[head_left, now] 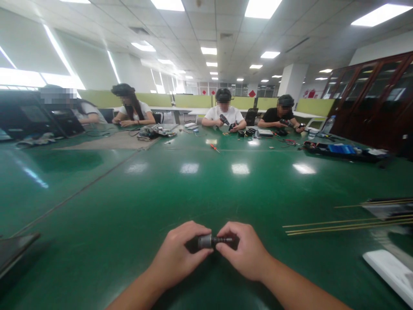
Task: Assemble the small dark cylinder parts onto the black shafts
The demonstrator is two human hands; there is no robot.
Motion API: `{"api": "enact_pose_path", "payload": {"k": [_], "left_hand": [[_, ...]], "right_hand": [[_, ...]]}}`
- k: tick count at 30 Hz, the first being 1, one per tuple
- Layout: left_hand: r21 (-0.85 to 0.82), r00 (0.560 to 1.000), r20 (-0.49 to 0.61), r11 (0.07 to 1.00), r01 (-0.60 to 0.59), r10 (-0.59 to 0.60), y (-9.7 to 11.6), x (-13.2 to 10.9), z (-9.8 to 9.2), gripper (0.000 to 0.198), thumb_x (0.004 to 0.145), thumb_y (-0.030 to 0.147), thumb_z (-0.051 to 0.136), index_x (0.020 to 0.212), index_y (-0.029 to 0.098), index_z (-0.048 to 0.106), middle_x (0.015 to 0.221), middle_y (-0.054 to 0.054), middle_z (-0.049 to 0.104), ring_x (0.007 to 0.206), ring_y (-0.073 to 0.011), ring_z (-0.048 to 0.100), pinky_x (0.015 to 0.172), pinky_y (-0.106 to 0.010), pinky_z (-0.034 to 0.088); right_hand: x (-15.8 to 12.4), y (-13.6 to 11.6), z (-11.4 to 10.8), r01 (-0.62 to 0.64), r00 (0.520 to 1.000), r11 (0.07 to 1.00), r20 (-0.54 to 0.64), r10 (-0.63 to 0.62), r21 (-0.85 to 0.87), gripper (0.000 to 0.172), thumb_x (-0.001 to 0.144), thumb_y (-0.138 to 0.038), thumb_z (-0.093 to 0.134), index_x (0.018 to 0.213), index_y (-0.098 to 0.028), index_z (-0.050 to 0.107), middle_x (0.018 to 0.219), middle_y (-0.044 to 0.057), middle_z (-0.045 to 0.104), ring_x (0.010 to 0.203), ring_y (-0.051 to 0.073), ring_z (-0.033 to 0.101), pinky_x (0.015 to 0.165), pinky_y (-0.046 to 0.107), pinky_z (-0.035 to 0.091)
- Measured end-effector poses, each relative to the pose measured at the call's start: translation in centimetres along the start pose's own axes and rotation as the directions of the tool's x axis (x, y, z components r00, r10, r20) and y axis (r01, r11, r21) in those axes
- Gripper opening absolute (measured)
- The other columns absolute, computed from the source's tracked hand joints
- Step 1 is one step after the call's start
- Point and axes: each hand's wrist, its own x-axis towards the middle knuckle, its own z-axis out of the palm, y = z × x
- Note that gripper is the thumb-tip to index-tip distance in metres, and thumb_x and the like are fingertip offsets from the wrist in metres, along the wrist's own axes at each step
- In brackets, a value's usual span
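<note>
Near the front of the green table, my left hand (pixel 180 249) is closed around a grey and black cylindrical part (pixel 204 242), thumb below and fingers above it. A thin dark shaft (pixel 226 240) points to the right from the cylinder. My right hand (pixel 245 247) pinches this shaft between thumb and forefinger, close to the cylinder's end. Both hands are a little above the table top, and the part lies level between them.
Thin brass rods (pixel 335 225) lie at the right, with a white power strip (pixel 387 269) nearer me. A dark panel (pixel 16 249) is at the left edge. Farther back are an orange screwdriver (pixel 214 148), a black tray (pixel 342 150) and several people working.
</note>
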Motion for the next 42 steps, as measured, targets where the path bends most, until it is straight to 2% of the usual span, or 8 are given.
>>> {"api": "enact_pose_path", "payload": {"k": [42], "left_hand": [[0.036, 0.999, -0.014, 0.999, -0.034, 0.035, 0.15, 0.10, -0.49, 0.021, 0.080, 0.022, 0.074, 0.101, 0.023, 0.070, 0.090, -0.002, 0.073, 0.080, -0.0161, 0.068, 0.074, -0.026, 0.054]], "right_hand": [[0.05, -0.03, -0.14, 0.003, 1.000, 1.000, 0.005, -0.003, -0.007, 0.005, 0.075, -0.017, 0.069, 0.080, -0.019, 0.069, 0.070, -0.002, 0.065, 0.065, 0.014, 0.057, 0.061, 0.023, 0.040]]}}
